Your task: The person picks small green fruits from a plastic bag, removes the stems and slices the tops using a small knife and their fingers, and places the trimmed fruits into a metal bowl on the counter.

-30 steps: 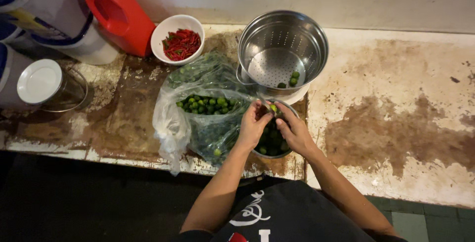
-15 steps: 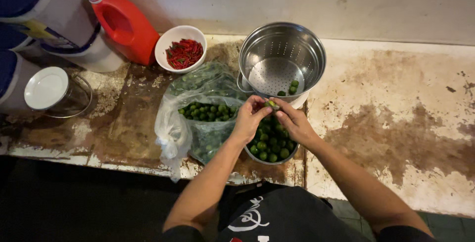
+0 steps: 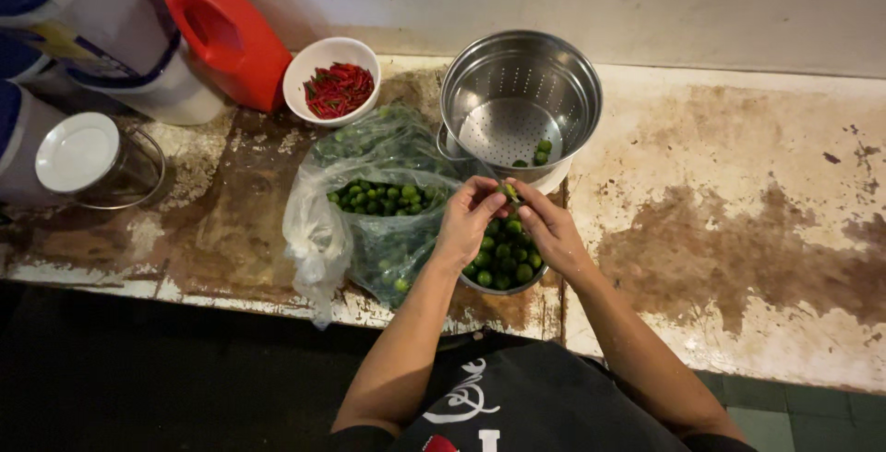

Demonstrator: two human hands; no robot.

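The fingers (image 3: 495, 190) of both hands meet over the near edge of the surface (image 3: 738, 184), pinched narrow around one small green lime (image 3: 508, 192). The left hand (image 3: 466, 221) grips it from the left side, the right hand (image 3: 549, 230) from the right, their fingertips touching or nearly so. The lime sits between them, lifted clear above a small bowl (image 3: 503, 267) that is full of more green limes and stands right at the near edge, partly hidden by both hands.

Just left of the bowl, touching or close to it, lies a clear plastic bag (image 3: 369, 221), open at the top and holding many more limes; its loose end hangs toward the near edge. Beyond the hands, towards the far edge, stands a metal colander (image 3: 521, 101) with a few limes on its holed bottom, resting on a pale plate whose rim shows beneath it.

Left of the colander, near the far edge, a white bowl (image 3: 332, 78) holds red chillies. A red plastic jug (image 3: 226, 32) with a white cap leans just beside it. At the far left corner are large white and blue containers (image 3: 111, 36), and nearer the left edge a glass jar with a white lid (image 3: 78, 152).

The surface is worn and stained brown, mostly to the right of the hands.
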